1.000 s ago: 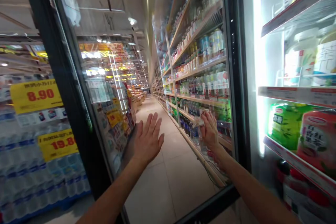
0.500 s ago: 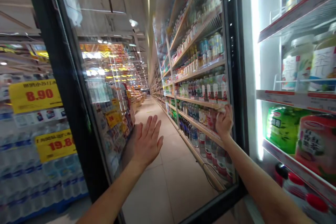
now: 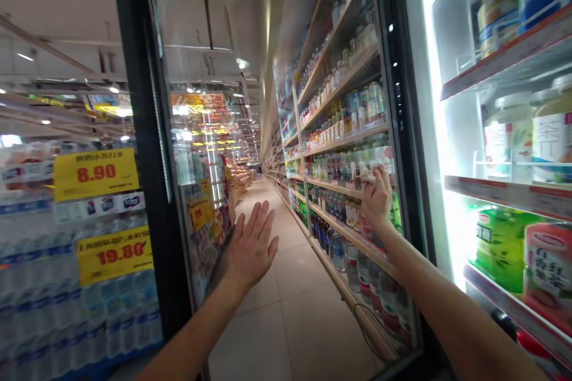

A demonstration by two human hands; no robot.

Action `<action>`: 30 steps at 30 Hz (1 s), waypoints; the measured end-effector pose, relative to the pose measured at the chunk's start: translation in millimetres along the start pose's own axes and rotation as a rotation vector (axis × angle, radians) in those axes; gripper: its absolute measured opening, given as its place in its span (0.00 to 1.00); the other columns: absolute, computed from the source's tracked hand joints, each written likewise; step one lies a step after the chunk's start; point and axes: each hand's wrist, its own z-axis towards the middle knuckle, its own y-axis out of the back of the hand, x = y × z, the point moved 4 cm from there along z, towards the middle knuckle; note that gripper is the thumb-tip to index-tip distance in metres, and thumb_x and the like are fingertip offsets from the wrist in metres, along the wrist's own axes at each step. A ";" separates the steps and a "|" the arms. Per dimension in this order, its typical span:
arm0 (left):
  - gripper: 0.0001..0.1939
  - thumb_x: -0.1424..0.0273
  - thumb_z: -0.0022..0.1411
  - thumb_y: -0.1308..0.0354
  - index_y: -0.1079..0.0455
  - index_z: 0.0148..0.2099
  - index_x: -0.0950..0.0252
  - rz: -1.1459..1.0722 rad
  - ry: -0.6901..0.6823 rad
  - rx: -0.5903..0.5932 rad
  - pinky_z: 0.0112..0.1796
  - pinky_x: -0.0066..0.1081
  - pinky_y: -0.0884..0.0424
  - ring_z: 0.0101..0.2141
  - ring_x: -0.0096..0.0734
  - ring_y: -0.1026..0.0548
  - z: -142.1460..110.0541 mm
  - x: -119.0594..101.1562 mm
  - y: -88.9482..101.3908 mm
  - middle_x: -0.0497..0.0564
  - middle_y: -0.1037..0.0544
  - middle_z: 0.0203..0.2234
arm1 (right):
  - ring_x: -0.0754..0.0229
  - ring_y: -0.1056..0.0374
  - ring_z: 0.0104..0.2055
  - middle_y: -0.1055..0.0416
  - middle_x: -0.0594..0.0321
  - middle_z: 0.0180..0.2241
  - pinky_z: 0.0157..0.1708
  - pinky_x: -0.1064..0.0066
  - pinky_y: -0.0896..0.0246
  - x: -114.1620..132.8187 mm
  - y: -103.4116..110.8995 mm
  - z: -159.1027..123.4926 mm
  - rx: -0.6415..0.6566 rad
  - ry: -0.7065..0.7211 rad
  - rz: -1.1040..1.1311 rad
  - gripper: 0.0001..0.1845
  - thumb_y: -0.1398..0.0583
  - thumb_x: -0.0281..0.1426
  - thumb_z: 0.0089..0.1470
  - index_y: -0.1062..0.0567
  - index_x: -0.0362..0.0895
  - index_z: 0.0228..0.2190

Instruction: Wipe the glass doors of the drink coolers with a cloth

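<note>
An open glass cooler door (image 3: 395, 125) with a black frame stands in front of me. My left hand (image 3: 251, 245) lies palm forward against or just before its pane, fingers stretched out, holding nothing. Higher on the right part of the pane, near the frame, my right hand (image 3: 378, 197) is closed round a small pale cloth (image 3: 367, 177), pressed to the glass as far as I can see. Most of the cloth is hidden by the fingers. Shelves of bottles show in the glass, and I cannot tell reflection from view-through everywhere.
On the right is the lit cooler, with shelf edges (image 3: 509, 190), bottles (image 3: 552, 137), a green pack (image 3: 503, 244) and a red pack (image 3: 549, 268). Stacked water bottles (image 3: 84, 339) with yellow price signs (image 3: 96, 174) stand at left. Pale floor tiles (image 3: 263, 333) show through the door.
My right hand with the cloth has moved slightly up and left across the glass. The left hand keeps its place, while my view has shifted so the surroundings sit lower and further right.
</note>
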 end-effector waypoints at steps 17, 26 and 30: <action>0.30 0.69 0.60 0.53 0.54 0.63 0.66 0.043 0.081 -0.002 0.58 0.45 0.54 0.61 0.39 0.52 16.0 46.0 22.6 0.57 0.46 0.60 | 0.51 0.52 0.62 0.43 0.50 0.57 0.57 0.51 0.53 93.9 -31.6 20.5 0.032 0.077 0.052 0.25 0.52 0.29 0.54 0.38 0.39 0.54; 0.29 0.69 0.60 0.53 0.52 0.63 0.67 0.087 0.107 0.039 0.58 0.43 0.54 0.61 0.38 0.50 12.4 65.4 39.5 0.56 0.46 0.60 | 0.55 0.52 0.62 0.41 0.56 0.57 0.59 0.54 0.55 161.3 -46.6 9.6 0.152 0.351 0.102 0.24 0.51 0.29 0.54 0.37 0.45 0.53; 0.28 0.69 0.60 0.53 0.50 0.62 0.68 0.104 0.147 0.051 0.58 0.43 0.52 0.61 0.38 0.50 11.1 69.8 46.1 0.57 0.46 0.60 | 0.52 0.53 0.62 0.43 0.53 0.58 0.58 0.54 0.53 163.4 -53.2 27.5 0.046 0.188 0.089 0.25 0.51 0.29 0.53 0.38 0.42 0.54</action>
